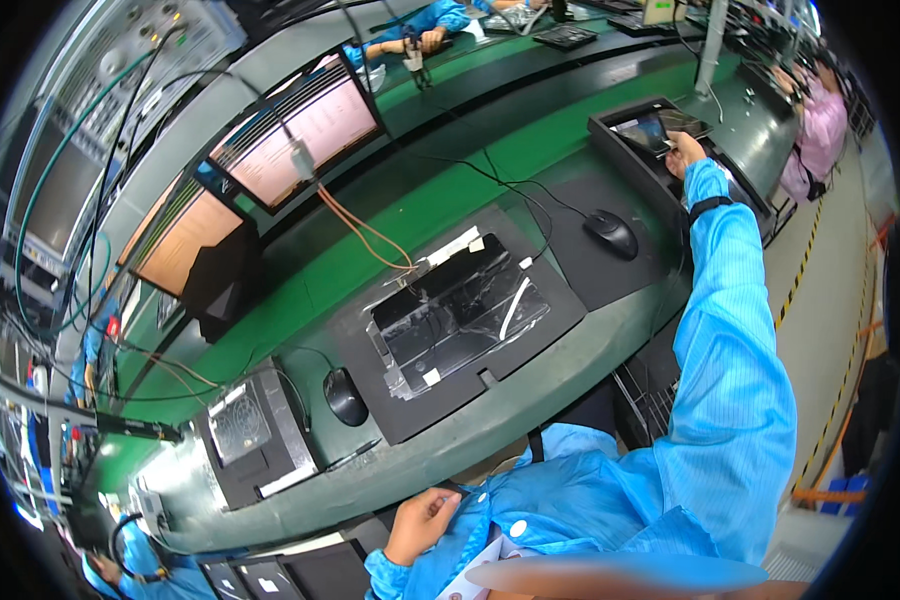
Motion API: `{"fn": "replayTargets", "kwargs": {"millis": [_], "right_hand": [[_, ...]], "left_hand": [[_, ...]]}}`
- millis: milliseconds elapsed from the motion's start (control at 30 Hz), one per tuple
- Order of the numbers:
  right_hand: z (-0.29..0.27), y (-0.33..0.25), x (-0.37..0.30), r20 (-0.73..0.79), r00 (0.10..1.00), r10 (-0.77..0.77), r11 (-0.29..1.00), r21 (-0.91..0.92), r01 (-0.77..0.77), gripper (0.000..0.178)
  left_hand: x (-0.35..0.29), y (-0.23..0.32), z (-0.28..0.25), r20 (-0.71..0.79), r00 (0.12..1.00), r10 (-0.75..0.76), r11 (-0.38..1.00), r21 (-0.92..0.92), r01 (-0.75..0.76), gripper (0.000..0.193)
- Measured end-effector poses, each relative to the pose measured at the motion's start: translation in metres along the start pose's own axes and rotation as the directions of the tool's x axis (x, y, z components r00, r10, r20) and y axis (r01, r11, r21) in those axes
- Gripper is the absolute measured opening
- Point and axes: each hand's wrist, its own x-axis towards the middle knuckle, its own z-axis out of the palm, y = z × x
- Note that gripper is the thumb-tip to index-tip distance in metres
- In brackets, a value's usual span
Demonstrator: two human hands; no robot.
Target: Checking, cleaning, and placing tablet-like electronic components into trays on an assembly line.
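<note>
My right arm stretches to a black tray [634, 165] at the far right of the bench. There my right hand [683, 152] has its fingers closed at the edge of a dark glossy flat panel [642, 132]; its fingertips are partly hidden. My left hand [420, 522] is held near my chest, loosely curled, with no object visible in it. Before me a dark flat tablet-like device [455, 315], with clear film and white tabs on it, lies on a black mat [395, 415], apart from both hands.
Black mice [610, 235] [345, 397] stand either side of the mat. Orange cables [360, 225] hang down to the device. Two monitors [305, 125] [190, 235] line the back. At left lies a black fixture [255, 440]. Other people [815, 130] work nearby.
</note>
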Motion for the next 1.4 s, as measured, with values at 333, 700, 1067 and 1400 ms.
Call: {"fn": "replayTargets", "kwargs": {"millis": [333, 700, 1067, 1400], "right_hand": [[0.012, -0.003, -0.243, 0.577, 0.797, -0.178, 0.977, 0.202, 0.072, 0.017], [0.118, 0.232, -0.528, 0.936, 0.06, 0.346, 0.884, -0.346, 0.314, 0.027], [0.247, 0.363, -0.572, 0.993, -0.098, -0.062, 0.049, 0.101, 0.994, 0.058], [0.251, 0.374, -0.573, 0.995, -0.075, -0.066, -0.036, 0.073, 0.997, 0.057]], "left_hand": [[0.026, 0.01, -0.031, 0.144, 0.943, 0.3, 0.827, -0.532, -0.181, 0.047], [-0.01, -0.012, -0.044, -0.093, 0.982, 0.166, 0.221, -0.967, -0.129, 0.049], [-0.139, -0.123, -0.04, -0.595, 0.757, -0.27, -0.232, -0.723, -0.651, 0.036], [-0.15, -0.158, -0.043, -0.598, 0.704, -0.382, -0.236, -0.673, -0.701, 0.039]]}}
